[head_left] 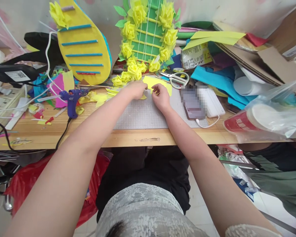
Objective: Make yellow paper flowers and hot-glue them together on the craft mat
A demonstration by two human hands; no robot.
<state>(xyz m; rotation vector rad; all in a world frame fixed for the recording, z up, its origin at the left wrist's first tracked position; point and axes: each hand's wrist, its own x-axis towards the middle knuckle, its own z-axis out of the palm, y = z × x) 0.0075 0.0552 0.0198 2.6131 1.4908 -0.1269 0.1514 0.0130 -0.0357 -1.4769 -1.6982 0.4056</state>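
Note:
My left hand (137, 90) is closed in a pinch over the back of the grey cutting mat (143, 115), and a bit of yellow paper shows at its lower edge. What its fingertips hold, if anything, is hidden. My right hand (161, 98) faces it a short gap away, fingers curled in, with nothing I can make out in them. Just behind both lies a yellow paper sheet (162, 84). Several yellow paper flowers (133, 71) are heaped behind my left hand, below a green stringed panel (148, 36) edged with more flowers. Yellow paper pieces (98, 97) lie to the left.
A purple glue gun (72, 100) stands left with its cord hanging over the table edge. Scissors (176, 78), a phone (193, 103) and a white power bank (212, 102) sit right. Beyond are a bagged cup (244, 120) and piled paper. A yellow teardrop panel (85, 49) leans behind.

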